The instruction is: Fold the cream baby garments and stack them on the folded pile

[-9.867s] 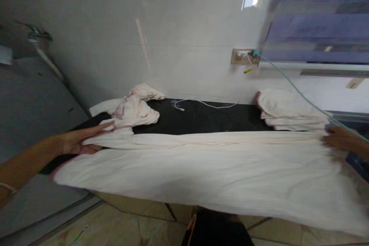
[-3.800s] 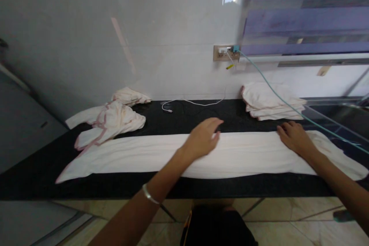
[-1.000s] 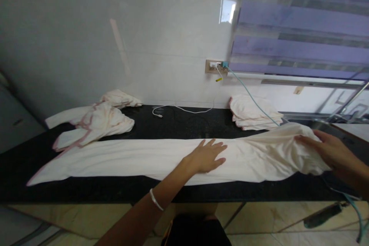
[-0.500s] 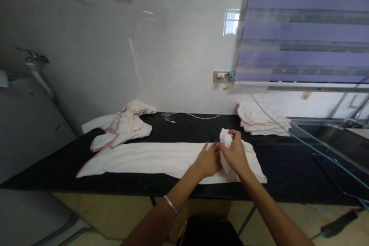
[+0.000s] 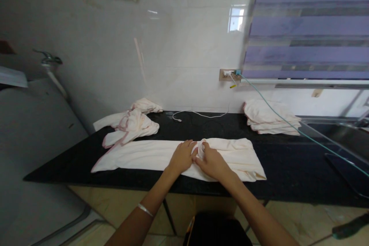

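Left hand lies palm down on the long white cloth, fingers extended and not clenched, and I see the right hand just beside it, pinching a gathered fold of the same cloth between thumb and fingers. Fingertips partly hide that fold, so I can't make out how much of it is gripped.

On my feed the cloth stretches along the front part of the black tabletop: to the left it runs out to a pointed corner with a pinkish edge, and to the right of my working point it is doubled back into a shorter, thicker panel. Behind its left end I have a crumpled cloth, its lower edge meeting the long one. Toward the wall on the right I can see a stack of folded cloths, with a teal cord passing across my view of it.
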### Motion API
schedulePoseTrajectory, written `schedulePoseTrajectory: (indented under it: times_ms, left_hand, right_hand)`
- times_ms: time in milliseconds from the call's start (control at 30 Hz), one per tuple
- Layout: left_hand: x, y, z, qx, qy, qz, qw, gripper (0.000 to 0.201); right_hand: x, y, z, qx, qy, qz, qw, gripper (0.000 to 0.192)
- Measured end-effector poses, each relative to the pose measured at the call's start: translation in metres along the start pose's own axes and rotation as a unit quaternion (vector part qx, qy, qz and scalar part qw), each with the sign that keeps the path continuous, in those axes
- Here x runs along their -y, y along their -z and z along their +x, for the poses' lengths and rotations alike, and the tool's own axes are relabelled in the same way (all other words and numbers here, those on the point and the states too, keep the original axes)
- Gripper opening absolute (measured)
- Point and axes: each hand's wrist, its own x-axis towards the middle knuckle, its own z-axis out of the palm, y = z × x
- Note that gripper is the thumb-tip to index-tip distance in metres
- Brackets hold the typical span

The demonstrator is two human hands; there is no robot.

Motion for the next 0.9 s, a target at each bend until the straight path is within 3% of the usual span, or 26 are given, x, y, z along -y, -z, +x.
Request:
schedulePoseTrajectory:
  times_ms: [67,133,200,300,367,467,567,667,767,900]
  left_hand:
    - [-0.001,-0.002,0.000,-0.011,-0.004,-0.014,1.000,0.049]
    - [-0.004,0.001,0.002,-0.026,-0.001,-0.042,0.999,0.052]
    - [-0.007,0.007,0.002,-0.037,-0.009,-0.076,0.996,0.054]
    - [-0.013,0.018,0.000,-0.025,-0.076,-0.120,0.990,0.053]
    - [-0.016,0.023,-0.002,-0.009,-0.114,-0.137,0.984,0.050]
    - [-0.016,0.023,-0.004,-0.006,-0.107,-0.135,0.985,0.040]
    - [-0.014,0.018,-0.003,-0.012,-0.071,-0.117,0.991,0.036]
    - [-0.014,0.018,-0.001,0.001,-0.063,-0.111,0.992,0.036]
    - [-0.015,0.023,-0.002,-0.003,-0.036,-0.091,0.995,0.034]
    - [-0.016,0.026,-0.004,-0.002,-0.002,-0.080,0.997,0.033]
  right_hand:
    - [0.002,0.013,-0.005,0.042,0.002,0.009,0.999,0.077]
    - [0.004,0.032,-0.008,0.081,0.022,0.012,0.996,0.075]
    - [0.005,0.052,-0.008,0.098,0.062,0.004,0.993,0.062]
    - [0.001,0.070,0.001,0.077,0.134,-0.015,0.988,0.040]
    - [-0.012,0.068,0.012,0.040,0.150,-0.035,0.987,0.037]
    - [-0.044,0.046,0.024,-0.002,0.125,-0.100,0.987,0.039]
    - [-0.077,0.018,0.026,0.010,0.110,-0.169,0.979,0.045]
    - [-0.093,0.002,0.024,0.003,0.101,-0.188,0.977,0.050]
    - [-0.093,0.005,0.025,-0.030,0.129,-0.145,0.981,0.048]
    - [-0.098,0.037,0.014,-0.167,0.114,-0.060,0.977,0.042]
